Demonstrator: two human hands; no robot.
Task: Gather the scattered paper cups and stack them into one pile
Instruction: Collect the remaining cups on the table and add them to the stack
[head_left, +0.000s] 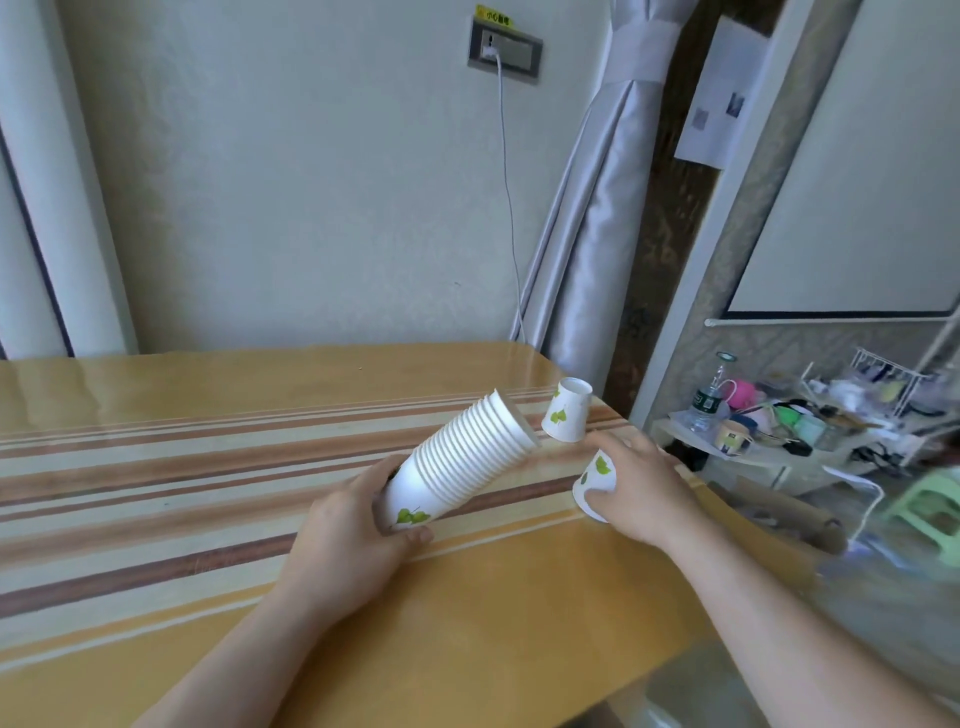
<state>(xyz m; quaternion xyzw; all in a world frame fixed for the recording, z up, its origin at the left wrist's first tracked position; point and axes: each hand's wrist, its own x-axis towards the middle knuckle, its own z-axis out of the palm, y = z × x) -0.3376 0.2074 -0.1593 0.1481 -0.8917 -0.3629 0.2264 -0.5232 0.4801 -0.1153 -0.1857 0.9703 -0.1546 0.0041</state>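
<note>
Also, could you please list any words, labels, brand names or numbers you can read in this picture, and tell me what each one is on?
Nothing here reads clearly.
Yellow sticker above the wall socket: dark characters, too blurred to read.
Paper sheet beside the curtain: two small pictures, no legible text.
Bottle on the side shelf: green label, too small to read.
Mug on that shelf: dark label, unreadable.
Paper cups: green leaf prints only, no words.

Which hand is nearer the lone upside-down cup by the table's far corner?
Right. The right hand, gripping another cup, sits just below the upside-down cup. The left hand holds the stack farther to the left.
</note>
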